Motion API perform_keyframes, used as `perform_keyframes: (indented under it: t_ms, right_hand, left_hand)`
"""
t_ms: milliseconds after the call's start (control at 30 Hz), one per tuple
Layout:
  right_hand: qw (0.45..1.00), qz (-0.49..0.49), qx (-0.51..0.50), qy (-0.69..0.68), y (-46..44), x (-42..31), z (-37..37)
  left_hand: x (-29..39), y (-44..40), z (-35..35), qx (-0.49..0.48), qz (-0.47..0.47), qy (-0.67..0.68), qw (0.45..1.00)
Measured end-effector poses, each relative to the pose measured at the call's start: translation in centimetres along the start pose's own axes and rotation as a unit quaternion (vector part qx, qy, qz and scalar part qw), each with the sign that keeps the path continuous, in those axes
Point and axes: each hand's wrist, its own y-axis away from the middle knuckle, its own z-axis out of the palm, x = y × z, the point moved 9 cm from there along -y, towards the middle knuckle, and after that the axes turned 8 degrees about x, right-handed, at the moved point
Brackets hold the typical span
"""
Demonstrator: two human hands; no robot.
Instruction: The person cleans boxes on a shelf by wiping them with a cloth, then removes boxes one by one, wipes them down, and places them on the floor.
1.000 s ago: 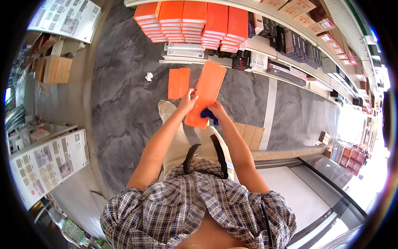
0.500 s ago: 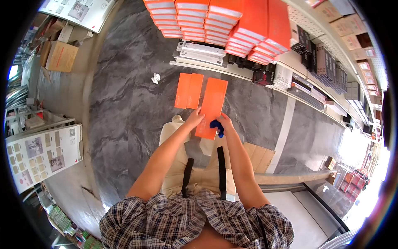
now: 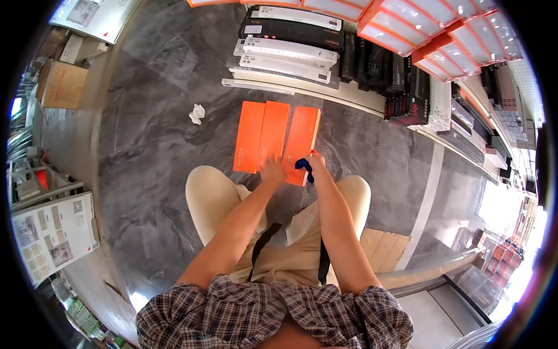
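Two orange boxes, a left one (image 3: 247,136) and a middle one (image 3: 273,131), lie side by side on the dark marbled floor (image 3: 157,139). A third orange box (image 3: 302,131) is just right of them, across a narrow gap. My left hand (image 3: 272,170) has its fingers spread over the near end of the middle box, beside the third box. At the third box's near right edge, my right hand (image 3: 314,163) has its fingers closed round a dark blue cloth (image 3: 304,167).
Crumpled white paper (image 3: 197,114) lies left of the boxes. Ahead is a low shelf (image 3: 349,96) with long white and black boxes, and stacked orange boxes (image 3: 401,26) above. Flat cardboard (image 3: 383,249) lies right of my knee; display boards (image 3: 55,235) stand at the left.
I have crouched, and my knees are now bent wide. The third orange box has gone down beside the other two. My left hand has left its edge and spread open over the middle box.
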Motion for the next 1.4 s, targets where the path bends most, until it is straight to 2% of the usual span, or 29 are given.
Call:
perform_keyframes:
  t_ms: [133,200,267,333,400,467,500,533,567,600,633,667,700,733,800,867,933,967,1000,1033,1067,1100,1167,1200,1233,1300,1333,1400]
  right_hand:
    - [1.000,0.005,0.001,0.011,-2.9,1.5,1.3]
    - [1.000,-0.011,0.005,0.027,-5.6,2.6,1.8]
    - [0.999,-0.029,0.008,0.042,-6.4,2.5,2.4]
    - [0.986,-0.154,0.045,0.045,-5.2,-0.9,2.1]
    - [0.983,-0.154,0.056,0.078,-4.4,-1.1,2.2]
    - [0.906,-0.231,0.252,0.251,0.1,-3.7,0.0]
    - [0.894,-0.287,0.277,0.204,2.0,-4.3,0.3]
    - [0.941,-0.248,0.187,0.135,2.6,-3.4,1.2]
    - [0.971,-0.208,0.096,0.063,4.3,-3.4,2.3]
    - [0.980,-0.171,0.093,0.029,7.9,-4.9,2.2]
    - [0.986,-0.139,0.087,-0.003,11.5,-6.6,2.2]
    - [0.980,-0.183,0.064,0.035,10.2,-5.3,3.3]
    - [0.985,-0.167,0.033,0.039,15.2,-8.5,3.0]
    - [0.984,-0.173,0.032,0.040,18.9,-10.6,2.6]
    - [0.952,-0.265,0.068,0.140,25.7,-16.7,1.5]
    - [0.956,-0.254,0.049,0.137,33.5,-22.7,-0.8]
    - [0.930,-0.334,0.108,0.114,41.1,-31.5,-3.8]
    - [0.943,-0.303,0.109,0.086,40.1,-32.2,-4.6]
    - [0.939,-0.309,0.126,0.077,43.4,-36.3,-6.3]
    - [0.927,-0.349,0.124,0.051,46.9,-40.6,-7.5]
    - [0.878,-0.447,0.161,0.062,48.5,-43.8,-8.6]
    - [0.886,-0.428,0.158,0.084,49.2,-46.0,-9.5]
    - [0.875,-0.450,0.164,0.069,49.8,-49.3,-11.0]
    - [0.880,-0.454,0.142,0.006,50.3,-50.3,-11.4]
    - [0.882,-0.452,0.132,0.002,50.9,-50.7,-11.8]
    - [0.898,-0.429,0.102,0.009,52.0,-51.7,-12.1]
    - [0.898,-0.428,0.100,0.010,52.1,-51.7,-12.4]
    - [0.940,-0.342,0.001,0.000,50.1,-50.3,-11.4]
  left_hand:
    - [-1.5,-2.3,2.9,0.007,-0.004,-0.022,1.000]
    - [-3.1,-2.4,5.4,-0.079,-0.004,-0.079,0.994]
    - [-4.1,-2.5,6.5,-0.097,-0.003,-0.083,0.992]
    - [-4.5,-2.7,7.5,-0.113,0.003,-0.086,0.990]
    - [-4.3,-2.1,6.4,-0.098,-0.035,-0.091,0.990]
    - [-3.3,-1.4,4.1,-0.109,-0.034,-0.090,0.989]
    - [-3.0,-1.0,2.7,-0.117,-0.037,-0.089,0.989]
    - [-2.5,-0.3,0.9,-0.117,-0.034,-0.090,0.988]
    - [-1.6,0.2,-1.3,-0.070,-0.017,-0.035,0.997]
    - [-0.5,0.8,-3.9,-0.020,0.001,0.022,1.000]
    - [0.6,1.7,-6.2,-0.012,0.005,0.026,1.000]
    - [2.1,2.7,-10.0,0.062,0.034,0.055,0.996]
    - [3.4,3.9,-14.0,0.134,0.063,0.082,0.986]
    - [4.2,5.0,-16.7,0.139,0.064,0.084,0.985]
    - [7.0,7.2,-24.3,0.186,0.097,0.138,0.968]
    - [9.7,10.3,-32.6,0.233,0.114,0.150,0.954]
    - [12.8,12.1,-41.1,0.283,0.138,0.161,0.935]
    - [14.1,13.4,-45.0,0.309,0.162,0.167,0.922]
    - [15.2,14.3,-48.6,0.334,0.185,0.171,0.908]
    - [16.3,14.8,-52.1,0.338,0.188,0.169,0.907]
    - [17.6,15.3,-55.2,0.341,0.205,0.171,0.901]
    - [18.6,15.5,-57.4,0.342,0.220,0.173,0.897]
    - [19.4,15.0,-61.1,0.370,0.228,0.146,0.889]
    - [20.0,14.9,-62.9,0.397,0.234,0.122,0.879]
    - [20.3,14.5,-64.3,0.399,0.231,0.119,0.879]
    - [20.7,13.6,-68.3,0.470,0.150,0.082,0.866]
    - [21.6,12.9,-69.7,0.471,0.147,0.081,0.866]
    - [21.7,10.4,-72.2,0.406,0.012,0.070,0.911]
